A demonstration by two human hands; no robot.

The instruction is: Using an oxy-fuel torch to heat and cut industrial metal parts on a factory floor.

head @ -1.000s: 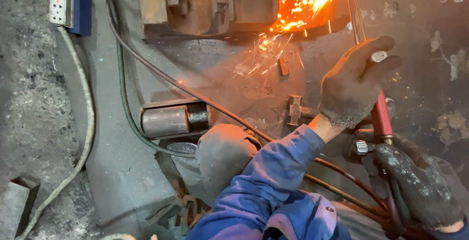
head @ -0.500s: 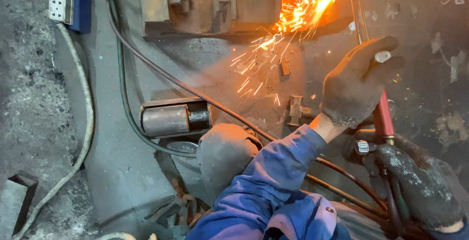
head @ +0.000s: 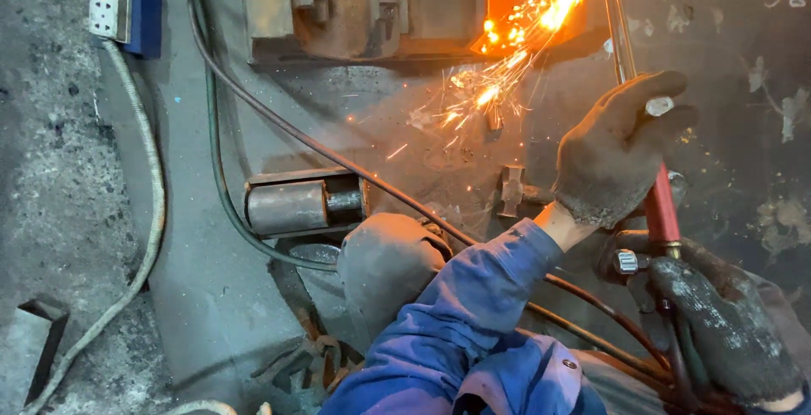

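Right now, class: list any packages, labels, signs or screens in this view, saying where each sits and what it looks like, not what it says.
None: no package, label, sign or screen shows.
Nearest thing: white rectangular wall-type socket on a blue box, top left on the grey floor, pale cable trailing down from it.

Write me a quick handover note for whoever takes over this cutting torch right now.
Left hand: gloved, wrapped round the cutting torch just above its red section, steadying it.
Right hand: gloved, gripping the torch lower down by the valve knob, where the hoses join.
The flame is on the glowing orange metal plate at the top, and sparks shower down onto the floor.
Done: part of the plate is glowing hot; how far the cut runs cannot be seen.
Left: judged by the live flame, the cut looks unfinished.
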